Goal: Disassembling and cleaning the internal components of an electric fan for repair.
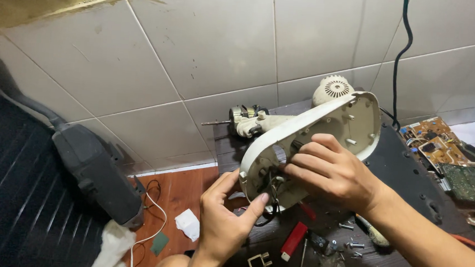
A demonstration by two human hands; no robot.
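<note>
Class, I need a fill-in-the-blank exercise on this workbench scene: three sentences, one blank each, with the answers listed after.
1. Both hands hold a cream plastic ____ shell over the bench.
2. The right hand reaches into the shell, while the left hand touches its ____ end.
3. The circuit boards lie at the ____ edge of the picture.

Missing words: housing; lower; right

No sleeves are worn: both forearms are seen bare to the frame's edge. The left hand [222,218] and the right hand [331,169] are ungloved, and the fingernails are kept short. A bare knee is seen at the bottom edge.
</note>
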